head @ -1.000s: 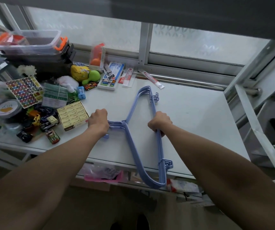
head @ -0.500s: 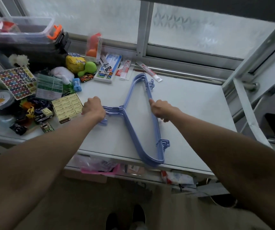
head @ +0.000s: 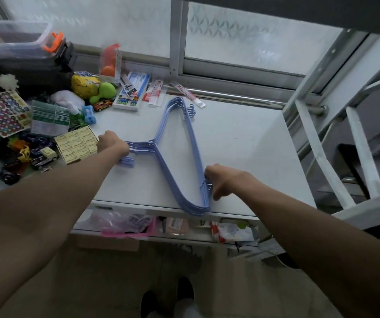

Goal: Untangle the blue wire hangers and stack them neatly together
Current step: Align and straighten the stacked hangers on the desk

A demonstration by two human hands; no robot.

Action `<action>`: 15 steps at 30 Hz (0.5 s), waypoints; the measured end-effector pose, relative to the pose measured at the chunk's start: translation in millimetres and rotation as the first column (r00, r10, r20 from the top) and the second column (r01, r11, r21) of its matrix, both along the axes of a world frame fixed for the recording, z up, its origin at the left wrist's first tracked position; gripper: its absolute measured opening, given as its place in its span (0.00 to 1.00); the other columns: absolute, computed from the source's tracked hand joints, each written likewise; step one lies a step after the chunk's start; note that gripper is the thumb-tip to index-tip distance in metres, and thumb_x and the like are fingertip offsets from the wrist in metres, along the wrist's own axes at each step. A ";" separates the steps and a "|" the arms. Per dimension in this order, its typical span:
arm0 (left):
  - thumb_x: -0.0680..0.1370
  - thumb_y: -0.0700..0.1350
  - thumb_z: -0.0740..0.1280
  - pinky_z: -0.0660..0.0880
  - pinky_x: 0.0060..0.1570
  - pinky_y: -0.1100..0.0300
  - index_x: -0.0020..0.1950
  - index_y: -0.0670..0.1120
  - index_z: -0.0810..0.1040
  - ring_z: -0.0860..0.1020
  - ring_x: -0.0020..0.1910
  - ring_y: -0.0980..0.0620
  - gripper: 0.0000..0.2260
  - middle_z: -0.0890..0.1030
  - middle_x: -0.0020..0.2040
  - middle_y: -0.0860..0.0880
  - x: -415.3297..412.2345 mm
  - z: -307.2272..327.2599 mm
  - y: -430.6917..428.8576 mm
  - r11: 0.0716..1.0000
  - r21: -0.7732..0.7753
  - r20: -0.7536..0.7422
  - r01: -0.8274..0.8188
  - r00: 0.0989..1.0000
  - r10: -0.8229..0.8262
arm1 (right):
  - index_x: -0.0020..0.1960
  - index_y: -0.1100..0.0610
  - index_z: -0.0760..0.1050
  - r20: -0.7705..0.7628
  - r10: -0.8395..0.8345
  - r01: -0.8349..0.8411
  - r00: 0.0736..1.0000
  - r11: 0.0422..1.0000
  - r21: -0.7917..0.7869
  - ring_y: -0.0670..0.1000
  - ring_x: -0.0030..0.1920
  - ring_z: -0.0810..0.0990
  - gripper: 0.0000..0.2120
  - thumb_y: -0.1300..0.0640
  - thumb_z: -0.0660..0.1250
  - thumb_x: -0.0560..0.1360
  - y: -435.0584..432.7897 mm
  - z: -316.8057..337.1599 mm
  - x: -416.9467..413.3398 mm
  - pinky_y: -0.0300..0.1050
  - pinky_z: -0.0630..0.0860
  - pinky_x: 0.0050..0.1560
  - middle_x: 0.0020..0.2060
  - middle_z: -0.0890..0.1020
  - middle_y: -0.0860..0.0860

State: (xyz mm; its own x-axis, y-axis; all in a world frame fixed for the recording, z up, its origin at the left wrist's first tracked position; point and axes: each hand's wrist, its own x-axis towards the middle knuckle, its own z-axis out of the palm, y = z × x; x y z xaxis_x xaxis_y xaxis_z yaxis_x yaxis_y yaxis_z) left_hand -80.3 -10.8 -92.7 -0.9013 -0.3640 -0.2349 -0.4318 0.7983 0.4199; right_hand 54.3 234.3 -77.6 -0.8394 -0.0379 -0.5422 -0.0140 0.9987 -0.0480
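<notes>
Several blue wire hangers [head: 171, 161] lie flat in one aligned pile on the white table [head: 241, 148], hooks pointing left and one shoulder end reaching the table's near edge. My left hand [head: 113, 144] is closed around the hook ends at the left. My right hand [head: 221, 177] pinches the small notches near the pile's near corner. The hooks are partly hidden under my left hand.
Clutter fills the table's left side: a yellow card sheet [head: 76, 144], toy cars [head: 42, 157], a sticker sheet [head: 1, 112], a green toy [head: 102, 91], pencil packs [head: 131, 90] and a plastic bin [head: 14, 40]. A window runs behind. A metal frame [head: 322, 143] stands at the right.
My right hand slid along the long bar from its middle toward the near corner of the pile. My left hand stayed on the hooks. The camera view shifted.
</notes>
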 end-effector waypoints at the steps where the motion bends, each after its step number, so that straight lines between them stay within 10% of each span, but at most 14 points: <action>1: 0.74 0.34 0.67 0.79 0.55 0.48 0.62 0.35 0.74 0.76 0.61 0.38 0.16 0.75 0.63 0.36 0.1 0.0 0.7 1.000 -0.012 -0.005 0.006 1.000 -0.006 | 0.35 0.52 0.64 -0.046 -0.016 0.014 0.999 0.999 -0.047 0.55 0.40 0.76 0.20 0.61 0.77 0.64 1.2 -5.7 3.7 0.44 0.70 0.38 0.37 0.71 0.50; 15: 0.71 0.32 0.72 0.81 0.49 0.48 0.60 0.34 0.75 0.79 0.58 0.40 0.18 0.76 0.60 0.37 6.7 18.5 7.7 1.000 -0.023 0.106 0.018 0.994 -0.015 | 0.35 0.54 0.69 -0.131 0.029 -0.049 0.991 0.986 -0.158 0.56 0.40 0.77 0.14 0.64 0.74 0.67 -1.3 -9.1 12.3 0.46 0.78 0.41 0.39 0.75 0.53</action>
